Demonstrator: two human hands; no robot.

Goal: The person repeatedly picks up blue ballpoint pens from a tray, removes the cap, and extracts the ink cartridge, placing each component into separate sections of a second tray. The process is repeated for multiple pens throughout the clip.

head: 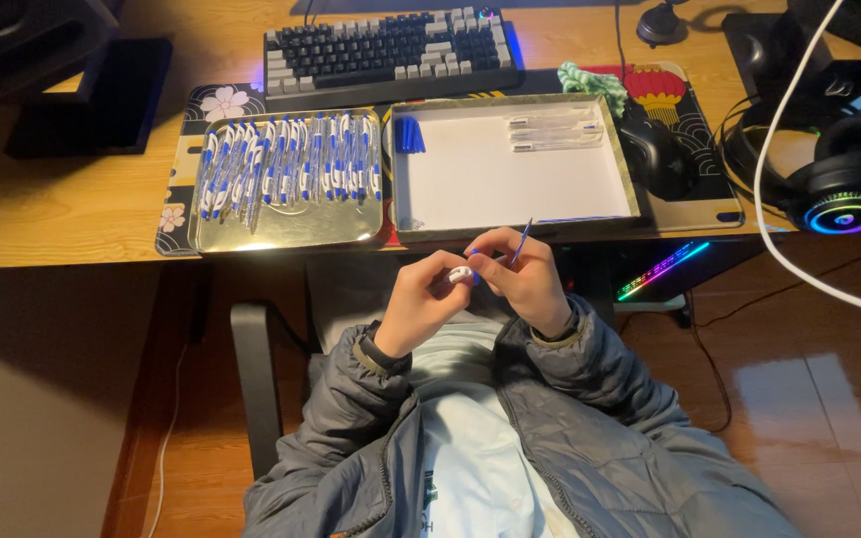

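Left hand (421,299): closed on a small white pen part (460,274), just in front of the white tray (515,224).
Right hand (525,274): pinching a thin blue refill (521,242), tip angled up.
Done: many white-and-blue pens (291,159) lie in the metal tray (271,234), left of the white tray.
Left: blue parts (409,134) and clear tubes (555,133) in the white tray; seemingly near the end.

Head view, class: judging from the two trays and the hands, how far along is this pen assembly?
Done: the gold tray holds a full row of blue-and-white pens. In hand: the left hand holds a white pen part, and the right hand holds a thin blue refill. Left: the white tray holds only a few clear barrels and blue pieces.
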